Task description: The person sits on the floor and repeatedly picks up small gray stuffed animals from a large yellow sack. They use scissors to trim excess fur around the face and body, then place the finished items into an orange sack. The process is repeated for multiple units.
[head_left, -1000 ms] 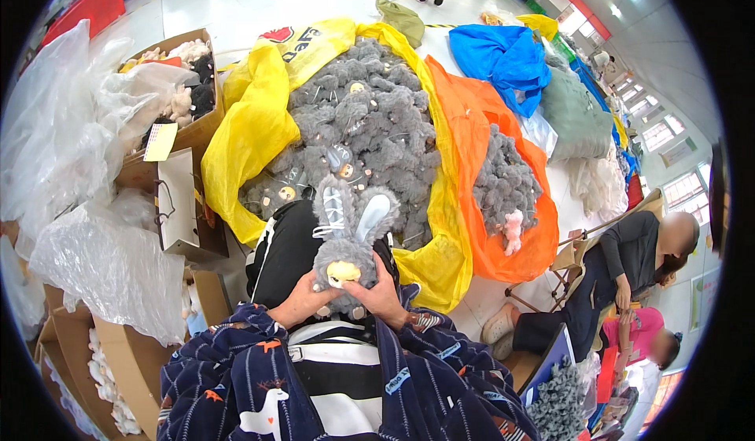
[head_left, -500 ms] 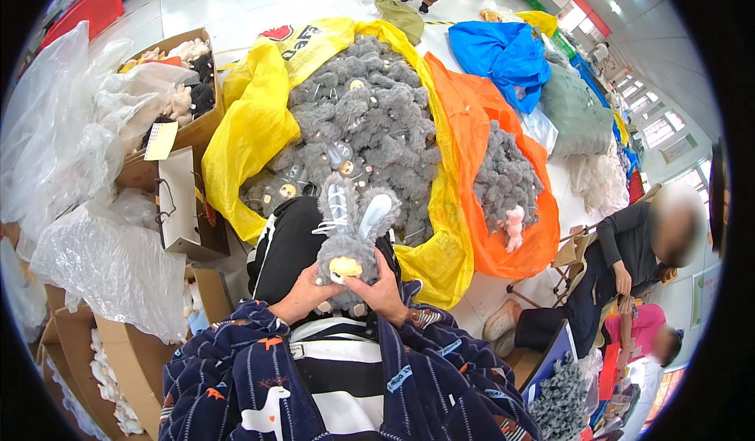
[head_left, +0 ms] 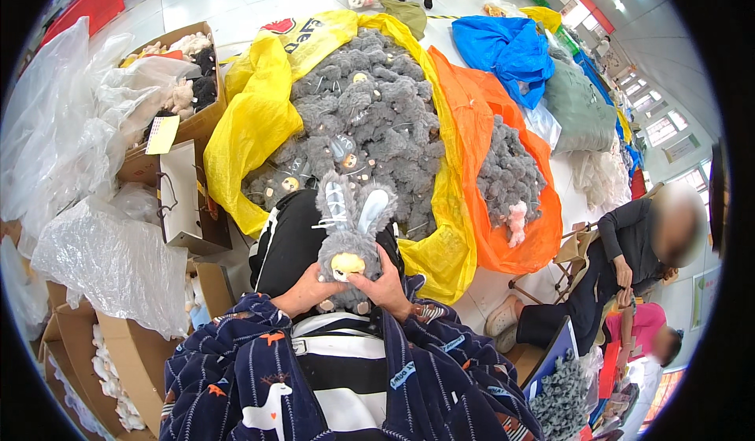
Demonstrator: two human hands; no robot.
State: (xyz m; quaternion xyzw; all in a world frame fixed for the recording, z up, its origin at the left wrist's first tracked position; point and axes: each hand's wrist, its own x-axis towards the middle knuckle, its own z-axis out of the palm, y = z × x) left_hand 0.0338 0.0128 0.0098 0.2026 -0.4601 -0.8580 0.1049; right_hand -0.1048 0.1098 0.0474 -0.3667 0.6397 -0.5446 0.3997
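A grey, fluffy plush toy [head_left: 354, 240] with long rabbit-like ears and a yellow face patch is held upright over my lap. My left hand [head_left: 308, 292] grips its left side, thumb at the face. From the other side my right hand [head_left: 387, 288] is closed round the body, its thumb pressed near the lower face. White cord shows on one ear; the other has a pale, shiny lining. Just beyond it, a large yellow sack [head_left: 255, 119] lies open, heaped with similar grey plush toys [head_left: 373, 126].
Right of the yellow sack, an orange sack [head_left: 464, 87] holds more grey plush and a pink toy [head_left: 516, 222]. Cardboard boxes [head_left: 141, 362] and clear plastic sheeting [head_left: 110, 260] crowd my left. A seated person [head_left: 586, 299] is at right; another stands at the far end.
Both hands keep hold of the plush toy, with only slight movement. At the far end, a pale, spotted bag has come further into view beside the standing person.
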